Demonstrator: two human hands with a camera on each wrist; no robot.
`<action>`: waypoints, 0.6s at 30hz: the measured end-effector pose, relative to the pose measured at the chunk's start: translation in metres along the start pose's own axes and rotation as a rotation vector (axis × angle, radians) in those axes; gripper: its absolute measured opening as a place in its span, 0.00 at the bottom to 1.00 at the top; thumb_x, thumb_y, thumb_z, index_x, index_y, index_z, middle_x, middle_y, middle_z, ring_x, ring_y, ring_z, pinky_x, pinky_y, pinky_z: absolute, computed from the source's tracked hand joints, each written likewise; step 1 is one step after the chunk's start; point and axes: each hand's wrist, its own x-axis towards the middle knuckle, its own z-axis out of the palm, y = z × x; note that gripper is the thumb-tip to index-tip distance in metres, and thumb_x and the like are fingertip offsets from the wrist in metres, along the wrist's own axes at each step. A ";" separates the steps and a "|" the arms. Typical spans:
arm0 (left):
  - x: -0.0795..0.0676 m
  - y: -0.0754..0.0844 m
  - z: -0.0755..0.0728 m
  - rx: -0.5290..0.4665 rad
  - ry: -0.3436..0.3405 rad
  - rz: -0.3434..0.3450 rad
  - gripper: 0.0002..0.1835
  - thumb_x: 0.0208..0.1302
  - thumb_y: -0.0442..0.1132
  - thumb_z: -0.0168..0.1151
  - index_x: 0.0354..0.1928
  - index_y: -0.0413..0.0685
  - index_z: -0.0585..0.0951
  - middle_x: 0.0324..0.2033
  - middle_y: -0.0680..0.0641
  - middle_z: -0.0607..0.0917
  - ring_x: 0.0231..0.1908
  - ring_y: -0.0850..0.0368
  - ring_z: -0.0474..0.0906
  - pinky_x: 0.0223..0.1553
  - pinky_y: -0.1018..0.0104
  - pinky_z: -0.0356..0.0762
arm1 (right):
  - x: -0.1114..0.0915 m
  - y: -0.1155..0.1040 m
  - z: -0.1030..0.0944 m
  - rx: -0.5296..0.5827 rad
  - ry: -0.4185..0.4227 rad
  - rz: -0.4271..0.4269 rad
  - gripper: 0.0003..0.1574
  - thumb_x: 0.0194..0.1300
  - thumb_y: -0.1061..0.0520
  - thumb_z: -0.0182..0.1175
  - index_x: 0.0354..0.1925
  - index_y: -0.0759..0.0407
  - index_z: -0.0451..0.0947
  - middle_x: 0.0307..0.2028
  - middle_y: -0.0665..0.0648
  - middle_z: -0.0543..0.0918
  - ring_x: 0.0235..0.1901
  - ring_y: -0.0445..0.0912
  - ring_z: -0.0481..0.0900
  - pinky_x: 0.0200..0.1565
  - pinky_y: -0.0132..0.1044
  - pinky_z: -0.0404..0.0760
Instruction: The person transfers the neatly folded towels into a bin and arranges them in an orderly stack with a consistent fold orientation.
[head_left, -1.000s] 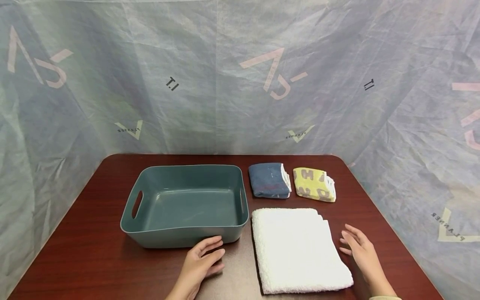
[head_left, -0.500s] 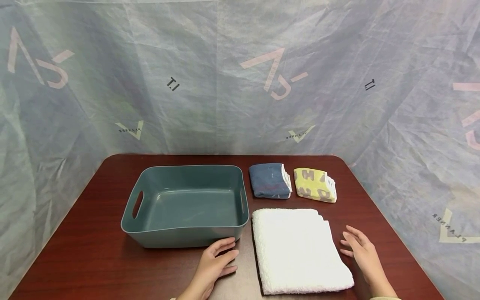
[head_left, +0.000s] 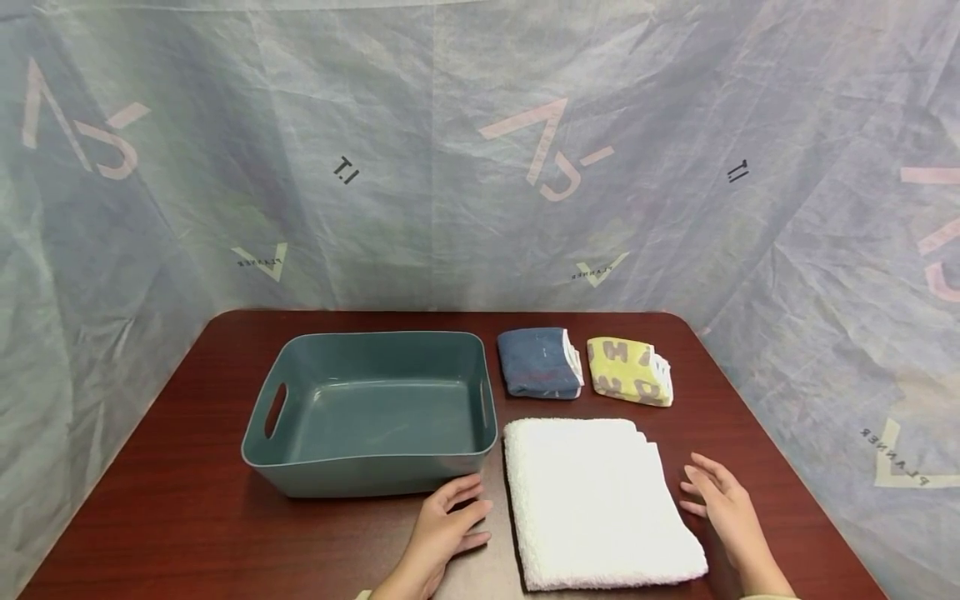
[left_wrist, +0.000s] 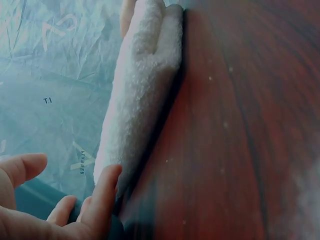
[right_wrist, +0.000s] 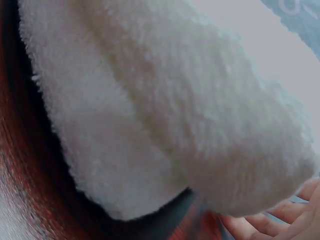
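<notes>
A folded white towel (head_left: 600, 504) lies flat on the table in front of me; its thick, layered edge fills much of the right wrist view. Left of it, my left hand (head_left: 450, 529) hovers near the front right corner of a teal plastic basin (head_left: 352, 477), fingers loosely bent and holding nothing. In the left wrist view, fingers (left_wrist: 102, 200) of that hand appear beside the towel's side, a small gap seemingly between. On the towel's right, my right hand (head_left: 723, 508) stays apart from it with relaxed fingers and nothing in them.
Behind the white towel lie a folded blue towel (head_left: 538, 362) and a folded yellow patterned towel (head_left: 628, 371). The basin has a handle slot on each side. A dark red wooden table (head_left: 172, 517) carries everything, with grey printed sheeting (head_left: 450, 208) hanging around its back and sides.
My left hand has moved rightward along the basin's front toward the white towel. The right hand, towels and basin stay where they were.
</notes>
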 end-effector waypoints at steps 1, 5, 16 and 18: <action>0.001 -0.001 0.002 0.002 -0.001 -0.002 0.29 0.59 0.35 0.63 0.61 0.30 0.67 0.56 0.31 0.70 0.47 0.46 0.75 0.37 0.54 0.79 | 0.000 0.000 0.000 0.001 0.002 0.001 0.40 0.72 0.43 0.42 0.69 0.67 0.47 0.64 0.73 0.57 0.52 0.55 0.73 0.42 0.39 0.79; 0.005 -0.003 0.009 0.009 -0.015 -0.012 0.31 0.59 0.35 0.62 0.62 0.31 0.65 0.56 0.31 0.69 0.47 0.45 0.75 0.37 0.54 0.79 | 0.001 0.001 0.000 0.002 0.008 0.001 0.40 0.72 0.44 0.43 0.69 0.68 0.47 0.64 0.73 0.57 0.50 0.51 0.74 0.42 0.37 0.79; 0.010 -0.007 0.017 0.021 -0.039 -0.067 0.36 0.58 0.37 0.63 0.66 0.33 0.60 0.59 0.29 0.64 0.50 0.42 0.74 0.39 0.49 0.78 | 0.001 0.000 0.004 0.036 -0.023 0.035 0.41 0.71 0.43 0.43 0.69 0.67 0.47 0.64 0.72 0.56 0.50 0.48 0.75 0.42 0.38 0.80; 0.011 -0.008 0.020 0.019 -0.037 -0.076 0.36 0.58 0.36 0.63 0.66 0.33 0.59 0.59 0.29 0.63 0.52 0.39 0.72 0.39 0.48 0.78 | 0.002 0.000 0.004 0.048 -0.036 0.052 0.42 0.71 0.42 0.44 0.70 0.66 0.47 0.64 0.72 0.56 0.47 0.42 0.75 0.42 0.38 0.79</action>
